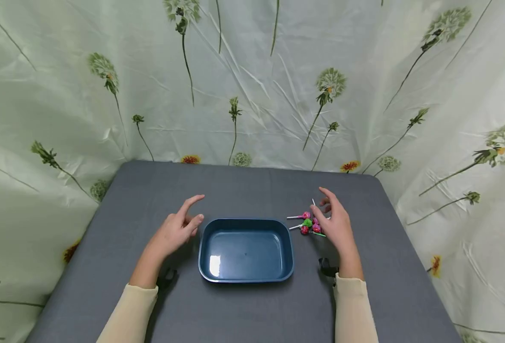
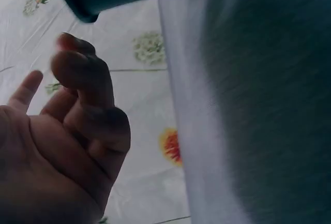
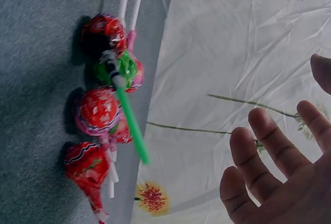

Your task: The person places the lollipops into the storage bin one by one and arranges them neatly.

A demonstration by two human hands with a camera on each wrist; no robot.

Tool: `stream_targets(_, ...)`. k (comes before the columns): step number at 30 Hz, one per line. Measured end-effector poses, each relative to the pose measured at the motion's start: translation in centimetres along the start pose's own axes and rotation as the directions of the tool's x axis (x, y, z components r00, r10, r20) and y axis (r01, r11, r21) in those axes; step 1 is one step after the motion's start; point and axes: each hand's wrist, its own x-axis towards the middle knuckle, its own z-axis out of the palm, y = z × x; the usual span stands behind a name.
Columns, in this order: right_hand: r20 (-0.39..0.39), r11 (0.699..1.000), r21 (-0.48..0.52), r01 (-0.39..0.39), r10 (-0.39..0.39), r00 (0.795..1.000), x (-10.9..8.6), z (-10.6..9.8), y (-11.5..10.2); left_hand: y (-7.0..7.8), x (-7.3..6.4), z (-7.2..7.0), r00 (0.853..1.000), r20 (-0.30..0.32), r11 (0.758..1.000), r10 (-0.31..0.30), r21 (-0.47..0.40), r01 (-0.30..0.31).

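Observation:
A blue rectangular tray (image 1: 246,276) sits on the grey table between my two hands. My left hand (image 1: 176,231) hovers off the tray's left side, holding nothing, its fingers loosely bent. In the left wrist view the tray's corner (image 2: 88,14) shows above that hand (image 2: 72,136). To the right of the tray lies a small heap of wrapped lollipops (image 1: 307,222), several of them, red, pink and green. Over the heap's right side is my right hand (image 1: 337,224), fingers spread and nothing held. The right wrist view shows the lollipops (image 3: 98,111) apart from the fingers (image 3: 269,157).
The grey table (image 1: 252,309) has its far edge against a pale curtain (image 1: 252,71) printed with dandelions. A dark strap (image 1: 328,267) is at the right wrist.

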Motion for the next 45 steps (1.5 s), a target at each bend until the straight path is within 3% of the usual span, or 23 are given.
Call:
stream_targets(5, -0.026, 1.000, 0.001, 0.009, -0.009, 1.000, 0.0, -0.3, 0.4, -0.5, -0.6, 1.0, 0.997, 0.073, 0.984, -0.018, -0.174, 0.031)
stream_targets(10, -0.014, 1.000, 0.007, -0.028, 0.029, 1.000, -0.7, -0.1, 0.8, -0.8, -1.2, 1.7, 0.991, 0.129, 0.967, -0.039, -0.246, 0.070)
stream_targets(17, 0.044, 0.996, 0.006, -0.088, 0.088, 0.995, -1.6, 0.7, 1.6, -1.1, -1.5, 2.3, 0.985, 0.169, 0.964, -0.016, -0.258, 0.060)
stream_targets(31, 0.138, 0.989, -0.062, -0.132, 0.140, 0.981, -2.7, 2.2, 3.4, -1.8, -1.2, 3.1, 0.990, 0.138, 0.956, -0.028, -0.287, 0.067)
stream_targets(45, 0.105, 0.981, -0.095, -0.170, 0.180, 0.978, -3.5, 2.8, 3.2, -1.8, -1.2, 3.5, 0.990, 0.132, 0.953, -0.039, -0.293, 0.077)
